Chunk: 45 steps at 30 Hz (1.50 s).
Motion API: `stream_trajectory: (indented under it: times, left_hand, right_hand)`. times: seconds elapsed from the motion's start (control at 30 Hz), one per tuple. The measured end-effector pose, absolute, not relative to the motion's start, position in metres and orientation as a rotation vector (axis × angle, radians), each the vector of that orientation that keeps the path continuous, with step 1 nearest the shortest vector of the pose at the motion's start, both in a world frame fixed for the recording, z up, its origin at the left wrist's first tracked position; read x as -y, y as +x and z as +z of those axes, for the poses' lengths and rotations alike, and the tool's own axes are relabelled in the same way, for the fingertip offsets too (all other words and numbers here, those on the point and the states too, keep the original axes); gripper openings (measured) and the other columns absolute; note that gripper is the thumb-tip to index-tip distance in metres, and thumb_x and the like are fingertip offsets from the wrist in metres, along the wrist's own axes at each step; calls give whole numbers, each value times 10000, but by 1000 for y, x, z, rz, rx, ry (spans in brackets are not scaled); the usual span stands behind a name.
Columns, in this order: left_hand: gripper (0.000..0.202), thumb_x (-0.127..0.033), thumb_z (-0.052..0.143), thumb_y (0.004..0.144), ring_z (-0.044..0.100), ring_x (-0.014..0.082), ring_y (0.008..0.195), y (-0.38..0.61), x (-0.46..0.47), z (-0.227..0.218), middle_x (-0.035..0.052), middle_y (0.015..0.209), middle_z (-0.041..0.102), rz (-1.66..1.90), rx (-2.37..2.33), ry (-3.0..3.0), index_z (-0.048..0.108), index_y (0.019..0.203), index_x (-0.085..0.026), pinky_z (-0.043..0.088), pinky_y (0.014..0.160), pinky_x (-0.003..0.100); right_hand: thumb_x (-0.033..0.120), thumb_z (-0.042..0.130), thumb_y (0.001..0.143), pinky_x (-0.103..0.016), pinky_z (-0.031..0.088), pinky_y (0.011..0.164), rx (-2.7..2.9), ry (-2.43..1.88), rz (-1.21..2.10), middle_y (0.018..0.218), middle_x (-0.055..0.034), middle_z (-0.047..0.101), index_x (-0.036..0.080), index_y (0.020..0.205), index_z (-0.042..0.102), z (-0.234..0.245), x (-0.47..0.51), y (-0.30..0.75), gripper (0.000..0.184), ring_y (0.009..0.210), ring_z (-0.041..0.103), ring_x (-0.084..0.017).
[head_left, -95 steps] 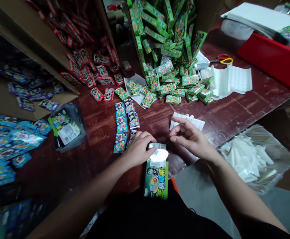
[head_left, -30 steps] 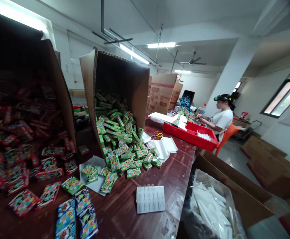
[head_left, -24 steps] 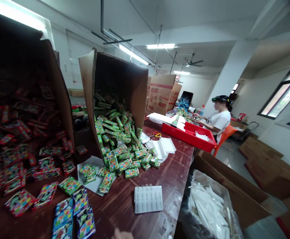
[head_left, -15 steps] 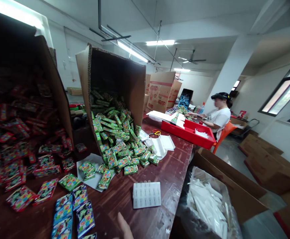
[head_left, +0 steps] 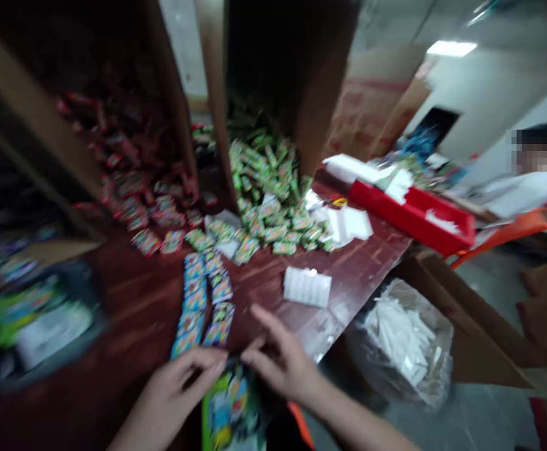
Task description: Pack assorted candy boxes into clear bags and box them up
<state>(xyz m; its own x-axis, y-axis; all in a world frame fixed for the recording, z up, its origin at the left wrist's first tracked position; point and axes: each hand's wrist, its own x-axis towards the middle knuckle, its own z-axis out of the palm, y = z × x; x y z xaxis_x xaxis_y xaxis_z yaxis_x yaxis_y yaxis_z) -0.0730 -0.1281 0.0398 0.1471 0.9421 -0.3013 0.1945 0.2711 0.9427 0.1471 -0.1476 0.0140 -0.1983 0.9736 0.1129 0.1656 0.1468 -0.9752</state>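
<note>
The picture is blurred by head motion. Both my hands meet at the top of a green printed bag [head_left: 229, 407] at the near edge of the dark wooden table [head_left: 362, 269]. My left hand [head_left: 179, 388] curls its fingers onto the bag's top edge. My right hand [head_left: 283, 360] touches the same edge with thumb and finger, its other fingers stretched out. Just beyond lie two short rows of blue and purple packets [head_left: 203, 300]. A white label sheet [head_left: 307, 287] lies to the right of them.
Tipped cardboard boxes spill green packets [head_left: 268, 207] and red packets [head_left: 137, 194] onto the table. A dark bag [head_left: 43, 322] lies at left. A red tray [head_left: 414, 210] and a seated person [head_left: 531, 181] are at right. A box with a plastic bag of white pieces [head_left: 405, 338] stands below the table edge.
The view has swung down from the room to the table's near edge. Both hands and the green bag have come into sight.
</note>
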Motion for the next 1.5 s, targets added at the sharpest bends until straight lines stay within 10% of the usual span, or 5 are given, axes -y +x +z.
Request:
stream_trajectory:
  times: [0.47, 0.63, 0.77, 1.3, 1.5]
  left_hand:
    - [235, -342, 792, 808, 733, 198, 976, -92, 154, 50, 63, 1060, 783, 741, -1102, 1205, 763, 982, -187, 562, 947, 372]
    - [160, -286, 787, 813, 735, 177, 944, -84, 159, 39, 58, 1031, 780, 842, -1110, 1235, 749, 916, -169, 577, 913, 337]
    - [156, -288, 788, 803, 737, 177, 897, -75, 157, 36, 58, 988, 785, 836, -1110, 1230, 749, 892, -166, 590, 864, 334]
    - [235, -327, 733, 877, 731, 198, 961, -110, 186, 37, 87, 1045, 777, 935, -1227, 1304, 739, 1042, -160, 563, 906, 321]
    - [857, -579, 793, 761, 360, 371, 1467, -148, 268, 86, 179, 1620, 325, 855, -2103, 1579, 476, 1463, -203, 329, 1203, 548]
  right_hand:
    - [350, 636, 967, -371, 576, 903, 1642, -1044, 1453, 979, -16, 744, 310, 1605, 197, 43, 145, 159, 775, 925, 718, -174]
    - [376, 642, 962, -381, 537, 975, 1858, -1048, 1234, 1171, -59, 693, 261, 1255, 645, 63, 133, 172, 314, 1098, 665, -198]
    - [380, 640, 954, -352, 531, 928, 2141, -918, 1326, 1099, -49, 695, 222, 917, 704, 83, 120, 165, 174, 1040, 662, -183]
    - [463, 595, 962, -302, 590, 734, 2455, -886, 1097, 1050, -37, 757, 318, 1164, 674, 26, 113, 132, 261, 879, 746, -220]
    - [553, 597, 927, -332, 604, 751, 2179, -884, 1505, 1068, -67, 738, 240, 1089, 694, 21, 82, 1, 366, 924, 705, -230]
